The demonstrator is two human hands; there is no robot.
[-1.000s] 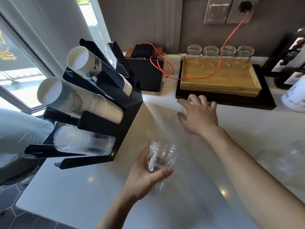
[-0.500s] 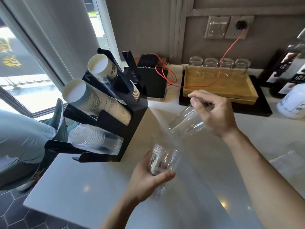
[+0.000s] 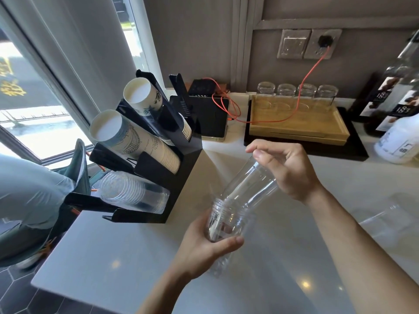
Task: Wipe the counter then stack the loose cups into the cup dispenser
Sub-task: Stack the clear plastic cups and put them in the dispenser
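Your left hand (image 3: 201, 248) is nearest to you, above the near edge of the counter (image 3: 113, 250). Its fingers wrap around a clear stack of cups (image 3: 223, 223), with the thumb pressed across the front. The cups are see-through, so you cannot count them, and the bottom of the stack blurs into the counter below your hand.

Just above it, your right hand (image 3: 288, 168) pinches the base of one clear cup (image 3: 247, 186) between thumb and fingers. That cup is tilted, with its open end down at the mouth of the stack. You cannot tell how far inside it sits, because clear plastic lies over clear plastic.

Near the right edge of the counter lie more loose cups (image 3: 392, 220). They are faint and hard to make out.

At the left edge stands the black cup holder (image 3: 183, 177). Its lowest slot holds clear cups (image 3: 133, 196) lying on their side. The two slots above hold paper cups (image 3: 136, 141). Left of it, a person's sleeve (image 3: 29, 184) is cut off by the picture edge.

Farther back, a dark box (image 3: 213, 118) with an orange wire (image 3: 306, 87) sits by the back edge. Beside it a wooden tray (image 3: 294, 125) rests on a black base, with four glasses (image 3: 297, 91) in a row behind it. At the far right corner a white bottle (image 3: 399, 141) is cut off.
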